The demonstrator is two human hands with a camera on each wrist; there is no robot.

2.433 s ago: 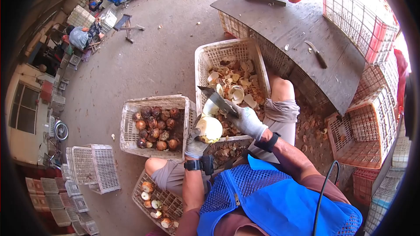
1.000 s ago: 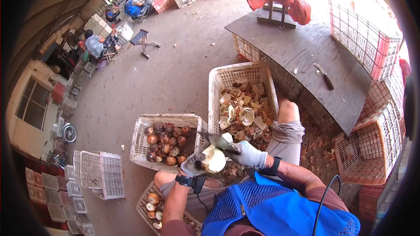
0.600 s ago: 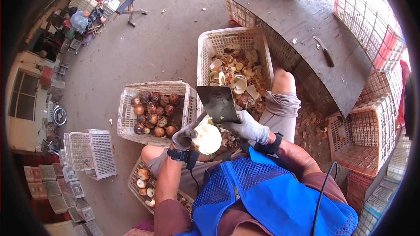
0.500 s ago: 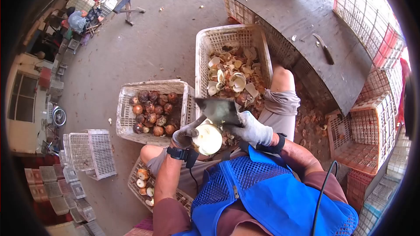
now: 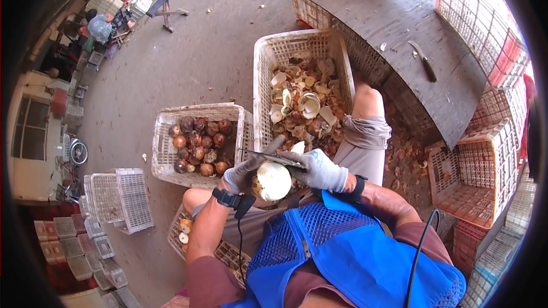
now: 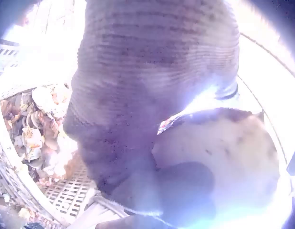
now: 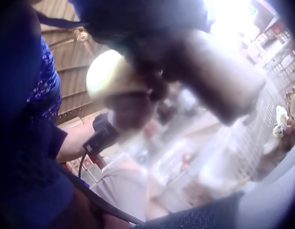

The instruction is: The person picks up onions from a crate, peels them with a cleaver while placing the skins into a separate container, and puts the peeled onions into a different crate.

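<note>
In the head view, my gloved left hand (image 5: 242, 175) grips a round, cream-white, partly peeled bulb (image 5: 273, 181) from its left side. Brown skin remains on its lower left. My gloved right hand (image 5: 322, 171) holds a broad dark cleaver (image 5: 279, 159), seen nearly edge-on across the bulb's top. A pale cut piece (image 5: 298, 147) shows just above the blade. From the left wrist, the glove (image 6: 152, 95) covers much of the picture, its fingers against the bulb (image 6: 223, 157). The right wrist view is blurred, with the bulb (image 7: 107, 76) beside the cleaver (image 7: 223, 76).
A crate (image 5: 262, 80) of peelings stands ahead, with a crate (image 5: 165, 117) of unpeeled brown bulbs to its left. Another crate (image 5: 177, 232) holds peeled pieces by the left leg. On the board (image 5: 399, 28) at right lies a curved knife (image 5: 423, 61).
The cleaver has turned from showing its broad face to nearly edge-on, and has come down over the bulb. A pale cut piece now shows above the blade.
</note>
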